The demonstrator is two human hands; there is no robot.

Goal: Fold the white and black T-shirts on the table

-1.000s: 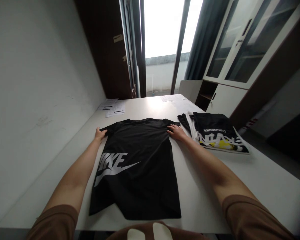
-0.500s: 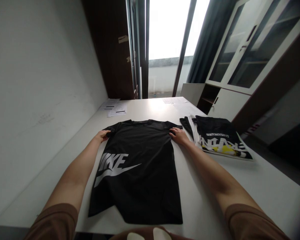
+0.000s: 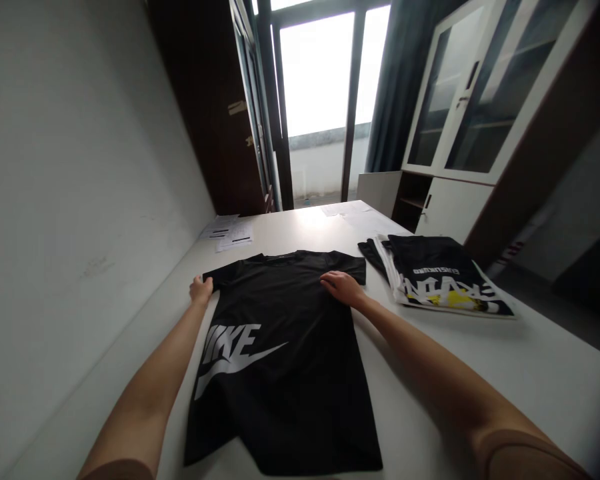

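A black T-shirt [image 3: 290, 333] with a grey NIKE print lies spread on the white table [image 3: 440, 373], its collar at the far side and its hem toward me. The bottom hem is uneven, with a notch left of the middle. My left hand [image 3: 201, 290] is closed at the left sleeve's end, the fingers pinching its edge. On the upper right of the shirt, beside the right sleeve, my right hand [image 3: 344, 288] rests flat with its fingers stretched toward the chest.
Folded garments [image 3: 437, 273], black and white with a yellow print, are stacked on the table to the right. Papers [image 3: 233, 232] lie at the far left by the wall, more [image 3: 347, 209] at the far edge. Cabinets [image 3: 460, 133] and a glass door stand beyond.
My right hand has moved from the right sleeve inward onto the shirt, and that sleeve now lies spread out. My left hand has shifted slightly outward at the left sleeve. The view has tilted up.
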